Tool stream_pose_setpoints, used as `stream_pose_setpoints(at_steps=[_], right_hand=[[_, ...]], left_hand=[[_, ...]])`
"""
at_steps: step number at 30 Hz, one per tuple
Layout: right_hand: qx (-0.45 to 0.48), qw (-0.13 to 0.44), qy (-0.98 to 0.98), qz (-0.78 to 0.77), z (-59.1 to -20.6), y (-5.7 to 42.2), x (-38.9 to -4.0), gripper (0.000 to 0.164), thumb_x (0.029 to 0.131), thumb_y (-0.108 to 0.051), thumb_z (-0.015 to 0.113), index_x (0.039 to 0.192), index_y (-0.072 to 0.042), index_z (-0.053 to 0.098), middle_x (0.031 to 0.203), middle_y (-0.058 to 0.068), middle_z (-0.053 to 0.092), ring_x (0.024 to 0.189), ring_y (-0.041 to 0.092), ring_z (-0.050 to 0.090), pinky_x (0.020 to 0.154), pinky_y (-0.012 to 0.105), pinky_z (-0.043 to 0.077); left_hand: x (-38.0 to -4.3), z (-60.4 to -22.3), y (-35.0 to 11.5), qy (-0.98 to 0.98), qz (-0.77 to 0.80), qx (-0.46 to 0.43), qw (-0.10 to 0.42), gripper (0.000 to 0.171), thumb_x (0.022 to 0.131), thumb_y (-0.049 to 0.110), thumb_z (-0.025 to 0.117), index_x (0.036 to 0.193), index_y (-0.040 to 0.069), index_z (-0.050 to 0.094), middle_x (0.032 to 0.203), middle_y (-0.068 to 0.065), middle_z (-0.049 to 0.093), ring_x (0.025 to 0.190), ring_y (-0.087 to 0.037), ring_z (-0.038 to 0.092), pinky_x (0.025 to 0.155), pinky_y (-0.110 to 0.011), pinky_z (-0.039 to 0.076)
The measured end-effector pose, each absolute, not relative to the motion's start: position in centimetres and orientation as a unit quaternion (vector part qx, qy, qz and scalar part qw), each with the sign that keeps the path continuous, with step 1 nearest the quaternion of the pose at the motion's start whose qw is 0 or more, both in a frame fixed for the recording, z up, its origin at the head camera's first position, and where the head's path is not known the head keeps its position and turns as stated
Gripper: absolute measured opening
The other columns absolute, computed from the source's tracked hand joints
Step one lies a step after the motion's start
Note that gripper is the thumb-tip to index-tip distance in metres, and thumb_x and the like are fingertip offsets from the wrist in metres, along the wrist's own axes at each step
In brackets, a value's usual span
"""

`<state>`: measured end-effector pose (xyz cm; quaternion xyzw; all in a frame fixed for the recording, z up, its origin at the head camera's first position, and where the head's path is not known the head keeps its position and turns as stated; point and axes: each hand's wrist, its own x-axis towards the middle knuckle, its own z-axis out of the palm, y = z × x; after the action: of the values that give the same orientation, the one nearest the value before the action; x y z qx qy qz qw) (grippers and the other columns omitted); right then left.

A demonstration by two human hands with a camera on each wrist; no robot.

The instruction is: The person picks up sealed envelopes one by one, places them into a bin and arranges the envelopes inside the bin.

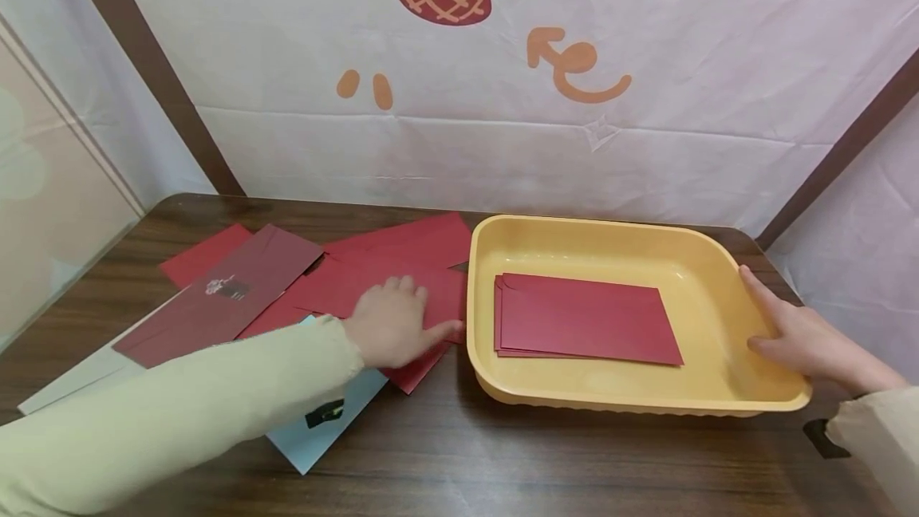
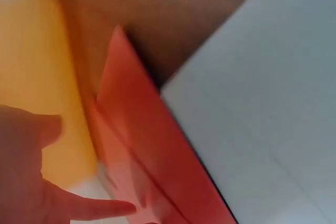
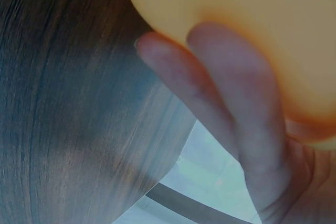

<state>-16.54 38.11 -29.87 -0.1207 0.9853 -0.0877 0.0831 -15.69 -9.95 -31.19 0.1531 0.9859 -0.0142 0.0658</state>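
Observation:
In the head view, my left hand [image 1: 391, 324] rests with spread fingers over overlapping red envelopes [image 1: 359, 274], its thumb pointing at the tray. The left wrist view shows the thumb and a finger above a red envelope [image 2: 142, 119], blurred; whether they touch it I cannot tell. A yellow plastic tray [image 1: 581, 223] stands to the right, with a small stack of red envelopes [image 1: 585, 319] lying flat inside. My right hand [image 1: 811, 345] grips its right side, thumb over the rim and fingers [image 3: 236, 87] against the outer wall in the right wrist view.
Under the left sleeve a light blue envelope [image 1: 309, 441] sticks out. A maroon envelope [image 1: 222, 294] with a printed mark and a white envelope [image 1: 86, 377] lie at the left. Behind the wooden table [image 1: 502, 461] hangs a printed cloth [image 1: 459, 142].

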Motion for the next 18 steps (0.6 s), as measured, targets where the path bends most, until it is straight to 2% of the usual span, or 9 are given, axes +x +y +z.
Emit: stream_pose_setpoints(at_steps=[2, 6, 10, 14, 18], right_hand=[[-0.123, 0.08, 0.985, -0.087, -29.9, 38.1, -16.5, 0.101, 0.081, -0.012, 0.065, 0.15, 0.001, -0.008, 0.125, 0.045, 0.044, 0.076, 0.031, 0.058, 0.066, 0.037, 0.044], [-0.128, 0.074, 0.986, -0.08, -29.8, 38.1, -16.6, 0.102, 0.081, -0.012, 0.066, 0.15, 0.002, -0.007, 0.124, 0.045, 0.045, 0.077, 0.032, 0.058, 0.067, 0.039, 0.045], [-0.127, 0.078, 0.986, -0.079, -29.8, 38.1, -16.7, 0.102, 0.081, -0.012, 0.066, 0.149, 0.002, -0.008, 0.124, 0.046, 0.044, 0.077, 0.032, 0.058, 0.067, 0.039, 0.045], [-0.128, 0.078, 0.986, -0.078, -29.9, 38.1, -16.6, 0.102, 0.081, -0.012, 0.066, 0.149, 0.002, -0.009, 0.124, 0.046, 0.044, 0.076, 0.032, 0.059, 0.067, 0.039, 0.045], [-0.127, 0.079, 0.986, -0.074, -29.9, 38.2, -16.6, 0.103, 0.081, -0.013, 0.066, 0.15, 0.001, -0.009, 0.123, 0.046, 0.045, 0.077, 0.033, 0.059, 0.067, 0.04, 0.046]], left_hand=[[-16.2, -30.8, -11.5, 0.987, 0.013, 0.142, 0.072, 0.072, 0.091, 0.056, 0.053, 0.126, -0.007, 0.051, 0.116, -0.022, 0.053, 0.105, -0.034, 0.053, 0.083, -0.046, 0.051], [-17.3, -30.8, -15.4, 0.99, 0.044, 0.123, 0.053, 0.062, 0.087, 0.044, 0.065, 0.116, -0.009, 0.052, 0.1, -0.02, 0.05, 0.091, -0.031, 0.051, 0.069, -0.043, 0.05], [-17.8, -31.0, -18.2, 0.992, 0.082, 0.079, 0.052, 0.071, 0.083, 0.044, 0.069, 0.118, -0.014, 0.047, 0.105, -0.027, 0.049, 0.094, -0.037, 0.051, 0.068, -0.046, 0.052], [-18.4, -31.1, -19.4, 0.991, 0.105, 0.057, 0.06, 0.086, 0.08, 0.051, 0.069, 0.125, -0.017, 0.042, 0.112, -0.033, 0.047, 0.101, -0.042, 0.048, 0.076, -0.051, 0.052], [-19.1, -31.2, -20.0, 0.989, 0.121, 0.052, 0.069, 0.094, 0.078, 0.052, 0.07, 0.132, -0.018, 0.036, 0.121, -0.036, 0.043, 0.112, -0.047, 0.043, 0.088, -0.057, 0.048]])
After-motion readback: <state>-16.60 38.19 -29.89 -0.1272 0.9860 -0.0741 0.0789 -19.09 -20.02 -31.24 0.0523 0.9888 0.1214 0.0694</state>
